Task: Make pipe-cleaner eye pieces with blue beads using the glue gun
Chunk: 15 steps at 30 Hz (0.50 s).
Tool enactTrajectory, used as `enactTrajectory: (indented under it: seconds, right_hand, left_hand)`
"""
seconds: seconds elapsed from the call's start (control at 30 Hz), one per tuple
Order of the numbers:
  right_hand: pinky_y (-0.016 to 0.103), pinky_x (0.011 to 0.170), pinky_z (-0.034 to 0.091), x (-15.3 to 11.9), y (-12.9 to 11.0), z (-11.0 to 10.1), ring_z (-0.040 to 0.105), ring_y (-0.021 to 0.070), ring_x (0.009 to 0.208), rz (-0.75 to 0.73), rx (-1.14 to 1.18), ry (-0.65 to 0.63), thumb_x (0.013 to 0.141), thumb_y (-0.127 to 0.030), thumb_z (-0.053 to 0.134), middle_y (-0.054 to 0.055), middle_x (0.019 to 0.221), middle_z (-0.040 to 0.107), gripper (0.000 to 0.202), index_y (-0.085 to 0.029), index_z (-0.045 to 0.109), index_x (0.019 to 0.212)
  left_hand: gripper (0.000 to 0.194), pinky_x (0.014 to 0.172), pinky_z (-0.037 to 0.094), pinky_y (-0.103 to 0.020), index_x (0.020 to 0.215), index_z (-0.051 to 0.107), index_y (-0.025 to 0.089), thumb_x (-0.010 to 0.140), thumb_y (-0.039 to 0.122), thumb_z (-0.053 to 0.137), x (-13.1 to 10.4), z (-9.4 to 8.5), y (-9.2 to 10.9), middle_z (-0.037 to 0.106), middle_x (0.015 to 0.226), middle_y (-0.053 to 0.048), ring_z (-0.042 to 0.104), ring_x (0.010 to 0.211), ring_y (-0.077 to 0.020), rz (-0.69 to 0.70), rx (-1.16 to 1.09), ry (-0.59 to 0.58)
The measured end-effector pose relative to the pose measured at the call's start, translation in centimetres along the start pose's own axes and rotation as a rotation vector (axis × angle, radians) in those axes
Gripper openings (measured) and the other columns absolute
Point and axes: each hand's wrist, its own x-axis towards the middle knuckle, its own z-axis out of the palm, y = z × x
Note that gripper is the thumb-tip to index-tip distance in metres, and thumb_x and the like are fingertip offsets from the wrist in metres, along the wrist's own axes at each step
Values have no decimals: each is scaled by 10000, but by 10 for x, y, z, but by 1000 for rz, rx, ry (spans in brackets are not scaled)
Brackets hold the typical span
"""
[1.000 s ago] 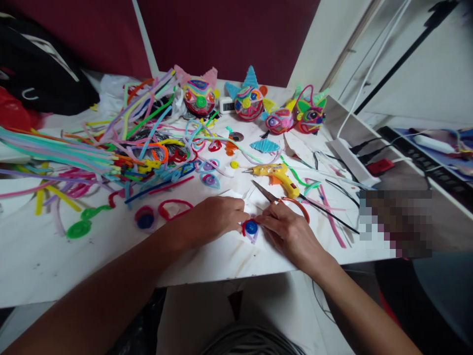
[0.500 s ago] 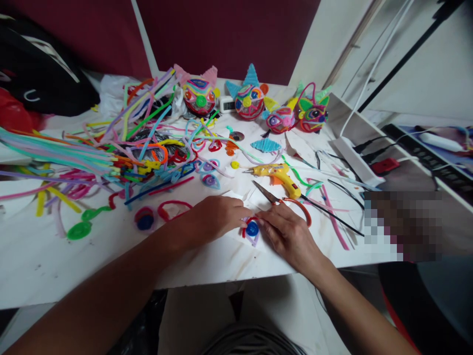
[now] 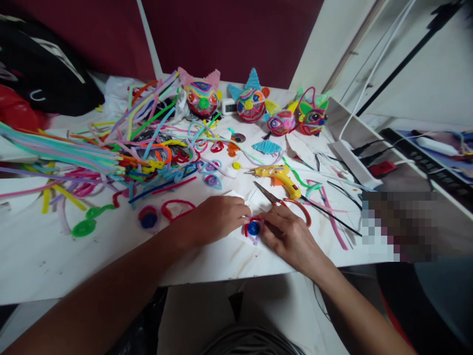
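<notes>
A small piece with a blue coiled centre, a red strip around its top and a lilac edge [image 3: 253, 228] lies on white paper near the table's front edge. My left hand [image 3: 223, 217] is at its upper left, fingers pressed together at the red strip. On its right side my right hand [image 3: 286, 229] pinches the red strip's other end with thumb and forefinger. Open scissors with orange handles [image 3: 266, 193] lie just beyond my right hand. Behind them rests a yellow glue gun [image 3: 275, 173].
Pipe cleaners [image 3: 74, 153] cover the table's left side. Several decorated round heads [image 3: 251, 104] stand along the back. A power strip [image 3: 356, 162] is at the right, and the glue gun's black cable [image 3: 332, 215] runs towards it. Another blue-centred piece [image 3: 148, 220] lies left.
The view has shifted slightly. Both hands stay at the blue-centred piece with almost no change in their hold.
</notes>
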Motion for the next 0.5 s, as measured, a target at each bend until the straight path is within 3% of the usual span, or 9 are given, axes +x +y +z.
enactTrajectory:
  seconds: [0.13, 0.33, 0.5]
  right_hand:
    - [293, 660, 457, 0, -1, 7, 561, 187, 764, 28, -35, 67, 930, -267, 526, 61, 810, 586, 183, -166, 678, 930]
    - [290, 635, 437, 3, -2, 16, 562, 178, 706, 37, -87, 147, 921, -228, 521, 51, 739, 586, 193, -156, 669, 821]
    - [281, 610, 437, 1, -4, 21, 559, 175, 688, 97, -77, 221, 926, -258, 519, 54, 731, 596, 204, -160, 659, 814]
  left_hand:
    - [102, 668, 379, -255, 871, 649, 177, 904, 267, 612, -2, -5, 2, 625, 816, 1, 579, 764, -145, -47, -1, -14]
    - [295, 584, 305, -254, 771, 613, 177, 812, 455, 702, -6, -8, 8, 603, 756, 15, 535, 676, -142, -102, 18, -58]
    - [254, 600, 306, -256, 752, 607, 177, 821, 404, 699, -6, -7, 9, 593, 738, 19, 538, 684, -142, -85, 20, -84]
